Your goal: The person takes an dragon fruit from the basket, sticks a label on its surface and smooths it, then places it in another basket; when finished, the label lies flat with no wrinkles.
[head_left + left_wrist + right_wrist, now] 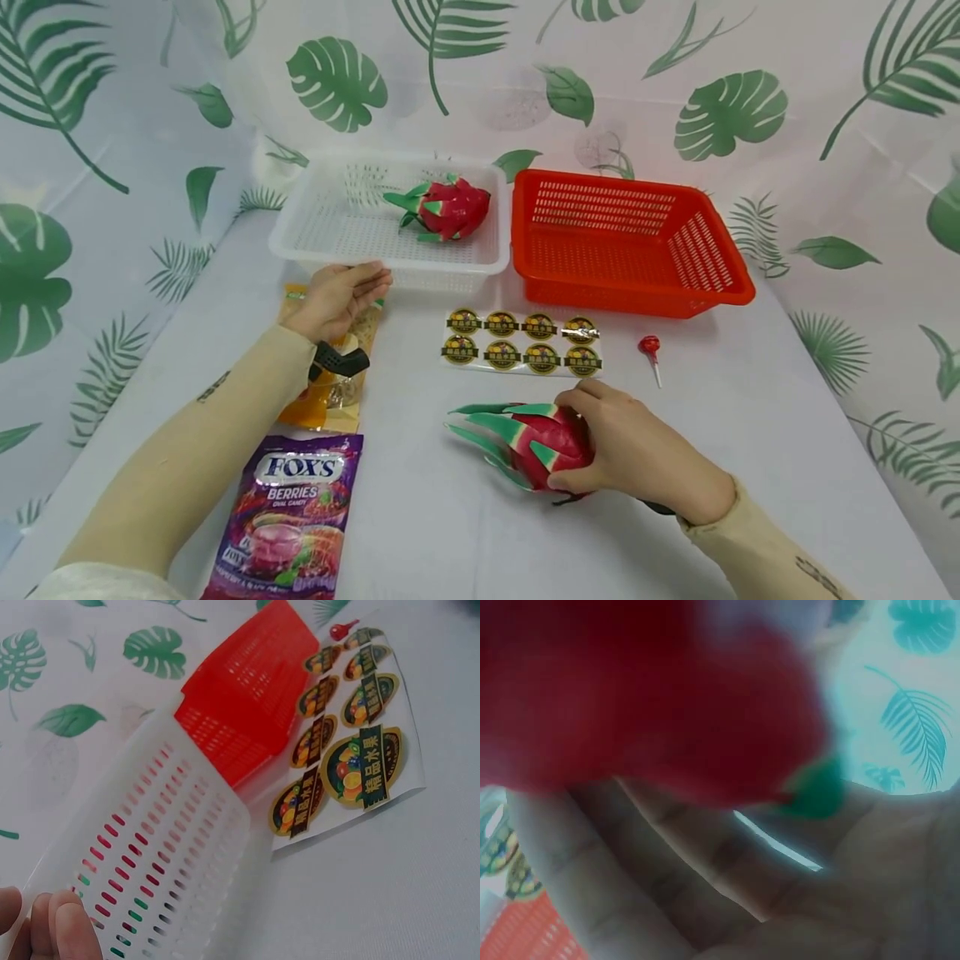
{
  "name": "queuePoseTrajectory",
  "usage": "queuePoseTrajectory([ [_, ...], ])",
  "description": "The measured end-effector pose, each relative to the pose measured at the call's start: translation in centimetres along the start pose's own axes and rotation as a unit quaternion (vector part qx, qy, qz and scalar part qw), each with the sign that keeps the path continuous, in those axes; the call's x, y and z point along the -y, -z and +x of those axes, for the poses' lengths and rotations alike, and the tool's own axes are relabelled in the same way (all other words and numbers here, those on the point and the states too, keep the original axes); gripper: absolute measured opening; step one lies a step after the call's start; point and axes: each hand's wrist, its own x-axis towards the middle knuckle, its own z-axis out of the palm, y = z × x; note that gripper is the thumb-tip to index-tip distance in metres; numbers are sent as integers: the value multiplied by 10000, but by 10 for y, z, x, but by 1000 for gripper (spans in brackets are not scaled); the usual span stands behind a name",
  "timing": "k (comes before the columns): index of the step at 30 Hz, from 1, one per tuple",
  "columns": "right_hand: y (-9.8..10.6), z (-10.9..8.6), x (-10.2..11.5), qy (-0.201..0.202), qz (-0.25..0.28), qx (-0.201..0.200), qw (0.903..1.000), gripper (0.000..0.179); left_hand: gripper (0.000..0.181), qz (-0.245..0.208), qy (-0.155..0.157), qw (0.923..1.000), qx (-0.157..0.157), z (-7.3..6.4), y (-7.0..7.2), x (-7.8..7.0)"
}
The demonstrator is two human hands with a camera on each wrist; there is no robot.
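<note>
My right hand (630, 442) grips a dragon fruit (551, 446) over the near middle of the table, thumb on the near side and fingers over the far side. Its green leaf tips point left. In the right wrist view the red fruit (705, 712) fills the upper part, blurred, above my fingers (682, 862). My left hand (337, 296) is at the front rim of the white basket (450, 277), fingers fairly straight and pointing right. The left wrist view shows its fingertips (75, 930) right at the basket wall. Another dragon fruit (455, 208) lies inside that basket.
A red basket (600, 287) stands beside the white one. In front lie a sheet of round stickers (521, 342) and a red lollipop (651, 344). On the left are a purple candy bag (288, 517) and a yellow packet (348, 396), partly under my left wrist.
</note>
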Motion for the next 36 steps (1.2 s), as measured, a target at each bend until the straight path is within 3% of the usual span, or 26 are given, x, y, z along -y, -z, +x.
queuePoseTrajectory([
  [9,-2,9,7,108,91,160,9998,71,17,-3,-52,10000,-28,0,3,1],
  [15,-4,9,11,332,-33,65,9994,71,18,-48,-74,10000,-39,0,4,0],
  [26,5,6,3,240,210,-165,9994,74,16,51,-111,9999,38,3,0,4],
  [32,12,5,-5,-47,612,-325,9976,77,33,965,-211,9951,42,6,-8,11],
  [34,13,5,-7,-113,719,-392,9966,74,40,1464,-276,9888,59,7,-12,14],
  [36,14,5,-10,-152,804,-458,9956,72,44,2084,-366,9773,111,8,-16,19],
])
